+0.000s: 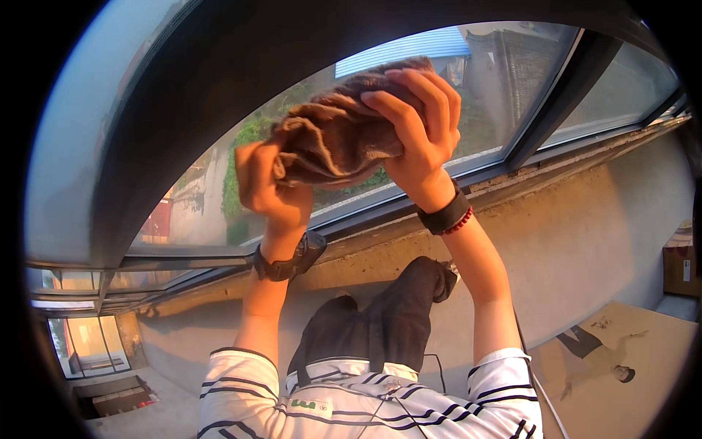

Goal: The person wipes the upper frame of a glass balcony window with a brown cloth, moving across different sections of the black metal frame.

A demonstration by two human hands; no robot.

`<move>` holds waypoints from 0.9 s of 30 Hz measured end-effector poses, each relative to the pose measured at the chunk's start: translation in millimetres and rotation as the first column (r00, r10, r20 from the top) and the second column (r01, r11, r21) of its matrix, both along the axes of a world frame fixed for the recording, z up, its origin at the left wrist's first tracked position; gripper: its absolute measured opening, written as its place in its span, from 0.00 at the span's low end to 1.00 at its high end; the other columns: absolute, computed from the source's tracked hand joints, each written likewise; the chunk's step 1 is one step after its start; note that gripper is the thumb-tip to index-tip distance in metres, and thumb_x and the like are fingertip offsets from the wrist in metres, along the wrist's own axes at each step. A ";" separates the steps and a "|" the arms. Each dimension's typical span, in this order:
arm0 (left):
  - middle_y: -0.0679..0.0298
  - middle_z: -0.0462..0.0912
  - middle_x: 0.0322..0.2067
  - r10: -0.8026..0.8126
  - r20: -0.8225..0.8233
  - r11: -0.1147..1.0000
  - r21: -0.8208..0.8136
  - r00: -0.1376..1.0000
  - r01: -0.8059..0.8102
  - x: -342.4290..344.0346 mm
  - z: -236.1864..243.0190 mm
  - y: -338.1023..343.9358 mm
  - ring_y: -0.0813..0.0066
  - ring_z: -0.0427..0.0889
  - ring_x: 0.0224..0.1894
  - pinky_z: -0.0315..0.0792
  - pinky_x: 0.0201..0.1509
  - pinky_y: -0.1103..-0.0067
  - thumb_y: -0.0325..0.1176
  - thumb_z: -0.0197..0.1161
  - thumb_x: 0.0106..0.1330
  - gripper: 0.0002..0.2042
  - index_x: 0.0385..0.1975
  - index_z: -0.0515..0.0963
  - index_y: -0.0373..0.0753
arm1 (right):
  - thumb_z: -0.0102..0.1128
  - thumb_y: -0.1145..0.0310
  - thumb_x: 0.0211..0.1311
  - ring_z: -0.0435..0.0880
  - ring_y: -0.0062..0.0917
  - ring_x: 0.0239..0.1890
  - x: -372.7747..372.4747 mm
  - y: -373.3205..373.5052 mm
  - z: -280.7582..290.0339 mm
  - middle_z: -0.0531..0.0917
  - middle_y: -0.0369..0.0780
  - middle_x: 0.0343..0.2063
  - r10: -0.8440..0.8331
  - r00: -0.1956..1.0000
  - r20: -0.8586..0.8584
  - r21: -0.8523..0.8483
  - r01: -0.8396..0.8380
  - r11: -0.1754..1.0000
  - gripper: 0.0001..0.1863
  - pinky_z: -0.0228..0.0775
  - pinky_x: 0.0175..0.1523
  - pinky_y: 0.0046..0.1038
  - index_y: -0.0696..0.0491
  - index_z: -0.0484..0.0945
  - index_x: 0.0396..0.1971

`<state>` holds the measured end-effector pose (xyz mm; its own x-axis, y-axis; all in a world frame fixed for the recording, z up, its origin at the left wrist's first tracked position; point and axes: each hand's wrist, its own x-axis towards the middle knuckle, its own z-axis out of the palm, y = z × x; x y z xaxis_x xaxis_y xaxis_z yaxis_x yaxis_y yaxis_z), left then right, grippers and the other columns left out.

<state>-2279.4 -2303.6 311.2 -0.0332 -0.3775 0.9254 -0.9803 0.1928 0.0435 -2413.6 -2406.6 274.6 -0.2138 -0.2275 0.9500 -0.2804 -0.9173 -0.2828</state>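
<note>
A crumpled brown cloth (340,132) is stretched between my two raised hands, in front of a window pane (504,80). My left hand (267,179) grips its left end with bent fingers, and a dark watch-like band circles that wrist. My right hand (424,121) holds the upper right part, fingers curled over the top; a black band and a red bead bracelet sit on this wrist. Folds hide some of the fingertips. Whether the cloth touches the glass, I cannot tell.
Dark window frame bars (552,99) run beside and around the pane. Below lies a rough sill edge (512,175) above a plain wall (578,197). A cardboard box (680,267) stands at the far right, and an open box (117,399) at the lower left.
</note>
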 end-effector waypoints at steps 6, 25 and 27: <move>0.62 0.72 0.30 -0.056 0.056 0.988 -0.141 0.997 0.063 6.5 -26.1 -17.2 0.67 0.76 0.32 0.71 0.35 0.77 0.34 0.74 0.48 0.21 0.42 0.78 0.38 | 0.68 0.72 0.37 0.74 0.35 0.47 2.2 -31.6 -18.1 0.76 0.39 0.46 -0.020 1.000 0.001 -0.257 0.019 0.966 0.15 0.69 0.49 0.31 0.42 0.82 0.31; 0.66 0.73 0.30 -0.020 0.295 0.616 0.756 0.955 -0.220 -54.4 -302.8 -32.4 0.71 0.78 0.29 0.71 0.26 0.77 0.33 0.59 0.53 0.08 0.32 0.70 0.44 | 0.59 0.71 0.46 0.74 0.31 0.48 -95.7 -31.5 -333.8 0.75 0.37 0.44 0.335 0.621 -0.709 0.389 -0.052 0.920 0.17 0.68 0.51 0.35 0.44 0.77 0.40; 0.65 0.74 0.27 -0.024 0.203 0.693 0.710 0.979 -0.130 -59.0 -254.4 -36.9 0.67 0.78 0.28 0.72 0.27 0.75 0.29 0.61 0.50 0.09 0.30 0.71 0.43 | 0.59 0.73 0.45 0.75 0.32 0.46 -96.5 -32.9 -311.0 0.76 0.38 0.42 0.377 0.666 -0.644 0.440 -0.082 0.894 0.18 0.70 0.47 0.32 0.45 0.77 0.41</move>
<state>-2338.4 -2340.5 56.8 -0.1288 -0.9279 0.3500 -0.9916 0.1254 -0.0324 -2510.1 -2439.4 -36.4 0.5809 -0.5122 0.6326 -0.3214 -0.8584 -0.3998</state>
